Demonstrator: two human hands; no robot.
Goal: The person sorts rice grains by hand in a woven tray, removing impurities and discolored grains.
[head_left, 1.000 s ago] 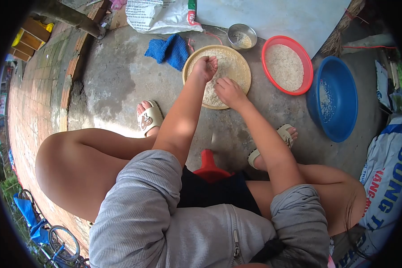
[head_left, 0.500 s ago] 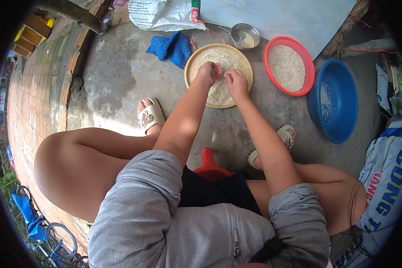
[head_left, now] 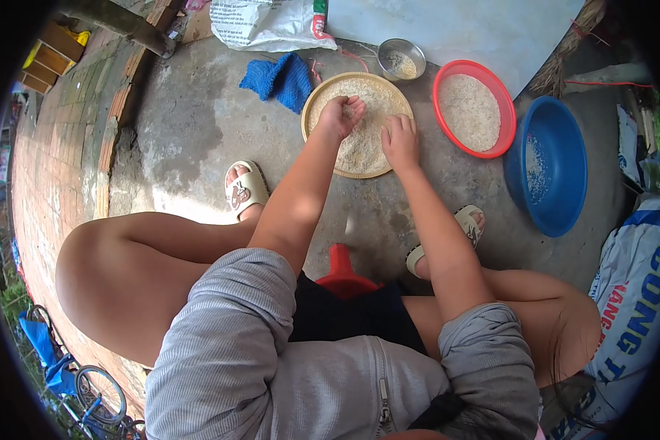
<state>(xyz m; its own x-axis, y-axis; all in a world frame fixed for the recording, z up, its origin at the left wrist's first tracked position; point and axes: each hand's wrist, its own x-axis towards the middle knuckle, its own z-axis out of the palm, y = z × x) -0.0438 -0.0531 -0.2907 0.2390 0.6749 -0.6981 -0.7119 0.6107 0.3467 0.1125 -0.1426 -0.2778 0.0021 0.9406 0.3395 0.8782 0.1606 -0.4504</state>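
My left hand [head_left: 343,116] is turned palm up over the round woven tray [head_left: 307,110], its fingers curled into a cup around a little rice. To its right, my right hand [head_left: 400,141] is over the tray's right side with its fingers extended and slightly apart, nothing showing in them. A broad layer of pale rice [head_left: 359,150] covers the tray beneath both hands. Beside the tray stands a red basin [head_left: 507,110] filled with whiter rice. Behind it is a small metal bowl [head_left: 420,57] with some grains inside.
A blue basin [head_left: 565,198] with scattered grains tilts at the right. A blue knitted cloth [head_left: 282,81] lies left of the tray, near a white printed sack [head_left: 268,26]. My sandalled feet flank a red plastic stool [head_left: 341,271]. Another large sack [head_left: 631,293] stands at the right.
My right hand has moved away from my left, to the right and slightly down, and its pinched fingers have spread. My left hand has shifted slightly left, still cupped.
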